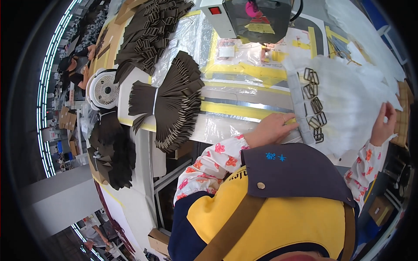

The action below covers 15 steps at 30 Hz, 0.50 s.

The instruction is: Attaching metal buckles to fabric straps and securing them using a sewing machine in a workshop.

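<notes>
Two hands, one white sheet (355,102), a row of buckles (317,105)

The sheet lies spread over the right part of the counter (217,130), with the dark metal buckles in an uneven column near its left edge, beside a pale strip (300,98). The left hand (272,129) reaches to that strip, its fingers bent and bunched near the edge; whether they pinch anything, I cannot tell. The right hand (384,124) is at the sheet's far right edge, fingers curled, thumb close to them — a grip there cannot be made out either.

The sheet looks thin, soft and very light, so it should crease and drift easily; two opposite edges seem the best hold, kept lightly taut. The buckles look stiff, smooth and small, likely to slide or hook together if the sheet tips. Each is probably best taken by its outer bar — one at a time. Left of them, a tied bundle of brown straps (172,95) fans out.
</notes>
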Tool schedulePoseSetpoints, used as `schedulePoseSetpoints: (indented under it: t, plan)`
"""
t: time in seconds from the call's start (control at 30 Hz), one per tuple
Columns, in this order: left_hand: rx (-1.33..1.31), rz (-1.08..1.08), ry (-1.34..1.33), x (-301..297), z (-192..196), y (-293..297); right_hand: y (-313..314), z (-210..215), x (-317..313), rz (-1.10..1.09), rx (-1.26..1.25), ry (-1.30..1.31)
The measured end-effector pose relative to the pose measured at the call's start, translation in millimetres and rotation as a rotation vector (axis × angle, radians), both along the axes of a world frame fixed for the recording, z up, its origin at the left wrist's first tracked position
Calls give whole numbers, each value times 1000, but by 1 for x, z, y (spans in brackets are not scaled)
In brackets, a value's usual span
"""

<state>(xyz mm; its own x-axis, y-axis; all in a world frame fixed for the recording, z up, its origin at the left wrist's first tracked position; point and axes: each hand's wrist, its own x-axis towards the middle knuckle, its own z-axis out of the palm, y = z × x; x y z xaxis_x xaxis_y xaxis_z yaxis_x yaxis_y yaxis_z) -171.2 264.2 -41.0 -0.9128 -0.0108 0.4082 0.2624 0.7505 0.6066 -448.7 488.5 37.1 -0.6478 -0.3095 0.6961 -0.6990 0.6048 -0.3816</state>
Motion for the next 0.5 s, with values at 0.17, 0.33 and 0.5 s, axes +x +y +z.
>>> schedulePoseSetpoints:
  t: [0.17, 0.33, 0.5]
  plan:
    - [-47, 194, -142, 61, 40, -51, -78, -49, 85, 472, 490, -428]
    - [-252, 522, -191, 126, 62, -131, -91, -73, 86, 409, 613, -397]
    - [-348, 624, -259, 156, 53, -196, -104, -78, 84, 225, 506, -614]
